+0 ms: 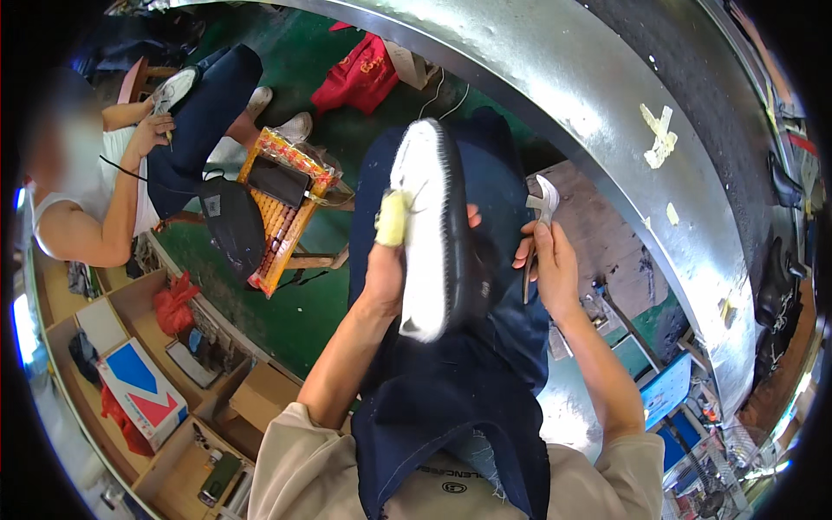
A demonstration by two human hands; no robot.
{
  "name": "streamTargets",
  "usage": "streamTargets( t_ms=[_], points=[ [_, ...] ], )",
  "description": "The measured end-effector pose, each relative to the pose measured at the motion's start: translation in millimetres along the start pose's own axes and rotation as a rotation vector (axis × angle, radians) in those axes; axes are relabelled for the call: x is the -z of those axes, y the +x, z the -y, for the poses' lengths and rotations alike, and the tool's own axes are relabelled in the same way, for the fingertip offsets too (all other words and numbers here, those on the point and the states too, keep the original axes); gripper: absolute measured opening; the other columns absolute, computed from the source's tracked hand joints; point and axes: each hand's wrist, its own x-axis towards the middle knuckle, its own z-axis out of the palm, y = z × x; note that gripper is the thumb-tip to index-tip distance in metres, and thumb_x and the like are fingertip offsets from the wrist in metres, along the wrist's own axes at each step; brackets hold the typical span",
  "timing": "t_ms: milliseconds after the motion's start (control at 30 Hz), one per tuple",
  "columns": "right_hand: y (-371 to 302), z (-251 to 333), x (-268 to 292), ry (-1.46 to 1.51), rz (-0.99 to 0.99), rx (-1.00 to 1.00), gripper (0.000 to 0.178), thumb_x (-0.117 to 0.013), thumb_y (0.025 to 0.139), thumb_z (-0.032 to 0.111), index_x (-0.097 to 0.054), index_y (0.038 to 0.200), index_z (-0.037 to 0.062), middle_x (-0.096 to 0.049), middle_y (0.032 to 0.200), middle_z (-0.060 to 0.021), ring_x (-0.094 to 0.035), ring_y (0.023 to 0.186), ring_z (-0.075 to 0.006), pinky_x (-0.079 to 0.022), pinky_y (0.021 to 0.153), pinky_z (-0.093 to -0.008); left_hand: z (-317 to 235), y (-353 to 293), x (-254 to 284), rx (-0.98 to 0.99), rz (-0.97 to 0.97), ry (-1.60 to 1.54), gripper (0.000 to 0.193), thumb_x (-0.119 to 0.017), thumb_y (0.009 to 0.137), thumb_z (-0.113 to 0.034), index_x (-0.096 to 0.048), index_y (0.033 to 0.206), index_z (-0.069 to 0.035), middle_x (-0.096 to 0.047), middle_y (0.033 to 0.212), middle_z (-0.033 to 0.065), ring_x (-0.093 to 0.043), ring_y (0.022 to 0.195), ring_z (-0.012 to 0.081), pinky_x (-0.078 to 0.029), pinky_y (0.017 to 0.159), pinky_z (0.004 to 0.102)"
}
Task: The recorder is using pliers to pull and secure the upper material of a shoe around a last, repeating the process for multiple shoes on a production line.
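"In the head view, where was the shoe [423, 251]?"

"Over the wearer's lap [513, 329], white face turned up, dark side to the right. I couldn't tell whether it rested on the thigh."

"And the left grip [384, 276]?"

"Clamped on the shoe from its left edge, a yellow wrap [393, 218] about the thumb. Fingertips showed past the shoe's right side, so the hold went round underneath."

"The right grip [555, 260]?"

"Closed around a hammer [547, 198], to the right of the shoe and apart from it. The fingers sat close below the metal head."

"Was that a good way to hold things?"

"I thought so. A hold that near the head seemed to favour control over force. The shoe probably needed solid backing from the thigh, and the wrapped thumb was best kept low at the edge, off the white face."

"What lay around?"

"The metal desk [598, 104] curved beyond and right of the shoe; a beaded stool [277, 224] stood to its left, and past that sat a co-worker [102, 227]."
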Motion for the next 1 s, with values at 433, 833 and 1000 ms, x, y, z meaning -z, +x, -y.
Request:
streamTargets(
  t_ms=[433,833,1000],
  points=[
    [-2.4,27.9,13.3,-0.116,0.012,0.041,0.034,-0.046,0.112,0.03,-0.063,0.116,0.0019,-0.068,0.078,-0.0051,-0.067,0.066,-0.0118,-0.05,0.06,-0.0267,54.0,33.7,34.3,0.099,-0.516,0.053,0.078,-0.032,0.106,-0.068,-0.059,0.131,0.001,-0.07,0.108,0.0126,-0.07,0.081,0.0238,-0.061,0.072,0.0379],
    [33.2,89.3,88.0,-1.312,-0.554,0.627,0.046,-0.071,0.095,0.021,-0.061,0.138,0.0079,-0.062,0.132,-0.0138,-0.058,0.125,-0.0353,-0.046,0.102,-0.0497,63.3,26.4,38.4,-0.124,-0.405,0.239,0.077,-0.031,0.107,-0.065,-0.056,0.137,0.001,-0.071,0.113,0.015,-0.072,0.09,0.0233,-0.062,0.077,0.0384],
    [4.5,72.0,-8.1,-0.293,0.197,0.458,0.084,-0.085,0.086,0.034,-0.043,0.149,0.0009,-0.061,0.135,-0.018,-0.059,0.128,-0.0293,-0.047,0.106,-0.0423,73.6,7.7,28.2,-0.241,-0.33,0.461,0.075,-0.03,0.109,-0.063,-0.054,0.142,0.0,-0.065,0.13,0.0145,-0.067,0.112,0.0224,-0.056,0.096,0.0364]
  ],
)
